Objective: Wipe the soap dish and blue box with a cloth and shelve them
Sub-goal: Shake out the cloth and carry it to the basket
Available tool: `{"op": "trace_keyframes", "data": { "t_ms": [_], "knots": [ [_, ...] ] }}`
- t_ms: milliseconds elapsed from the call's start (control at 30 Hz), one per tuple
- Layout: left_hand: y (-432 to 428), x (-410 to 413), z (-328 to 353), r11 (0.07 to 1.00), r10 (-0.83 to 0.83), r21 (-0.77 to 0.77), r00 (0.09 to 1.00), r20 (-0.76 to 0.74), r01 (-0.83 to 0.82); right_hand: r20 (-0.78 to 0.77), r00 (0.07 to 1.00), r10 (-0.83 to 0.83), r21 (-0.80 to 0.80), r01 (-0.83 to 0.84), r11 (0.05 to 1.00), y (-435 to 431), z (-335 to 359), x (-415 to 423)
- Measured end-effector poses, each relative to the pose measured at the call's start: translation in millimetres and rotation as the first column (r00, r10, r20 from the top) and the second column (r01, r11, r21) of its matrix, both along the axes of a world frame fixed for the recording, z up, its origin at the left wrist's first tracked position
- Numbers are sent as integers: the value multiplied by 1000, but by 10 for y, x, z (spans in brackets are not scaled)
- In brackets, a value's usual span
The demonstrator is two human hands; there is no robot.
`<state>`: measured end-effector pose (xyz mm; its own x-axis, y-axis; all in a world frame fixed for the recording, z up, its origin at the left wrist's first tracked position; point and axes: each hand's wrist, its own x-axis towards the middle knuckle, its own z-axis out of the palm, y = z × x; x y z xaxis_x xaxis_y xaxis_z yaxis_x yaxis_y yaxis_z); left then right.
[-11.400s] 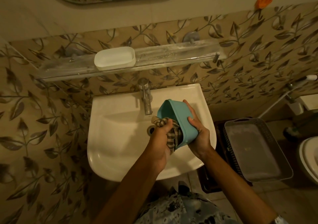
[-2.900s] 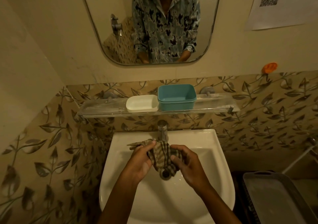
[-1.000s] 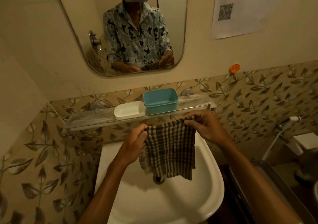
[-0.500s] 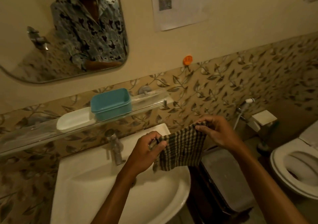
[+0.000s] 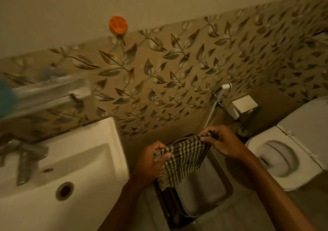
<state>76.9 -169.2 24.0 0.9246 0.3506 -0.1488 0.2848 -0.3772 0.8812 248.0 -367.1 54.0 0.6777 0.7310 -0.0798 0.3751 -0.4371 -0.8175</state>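
**Q:** Where is the blue box?
**A:** A blue shape (image 5: 4,96), blurred and cut off by the frame, stands on the shelf (image 5: 46,90), well away from the shelf's right end. Judgement: this is the box, already shelved.

**Q:** And the soap dish?
**A:** It is not in view. The visible right end of the shelf carries nothing that can be read as a dish, so whether it is shelved cannot be confirmed.

**Q:** What are the hands doing?
**A:** The left hand (image 5: 152,161) has its fingers curled and pinches the cloth (image 5: 184,161) at its upper left corner. The right hand (image 5: 221,142) pinches the upper right corner. The cloth hangs spread between them, to the right of the sink (image 5: 79,156), above the back edge of a tray (image 5: 204,193) that sits left of the toilet (image 5: 284,156).

**Q:** What is done, and what is left?
**A:** Neither item is in hand and the cloth touches neither, so wiping appears finished. The box appears shelved. What remains, by judgement, is to check the dish and put the cloth down, probably at the tray.
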Motion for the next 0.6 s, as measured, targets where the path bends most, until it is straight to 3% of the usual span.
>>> {"op": "trace_keyframes", "data": {
  "t_ms": [167,367,600],
  "knots": [
    [-174,483,-525,997,70,27,997,-38,-69,-13,1000,13,-107,-15,994,-16,-581,468],
    [-228,927,-950,993,32,115,990,-138,-16,10,1000,-29,-189,30,981,33,-1202,898],
    [-194,1397,-1222,959,98,280,983,-154,-52,18,996,-89,-148,90,985,77,-1599,1200]
  ]
}}
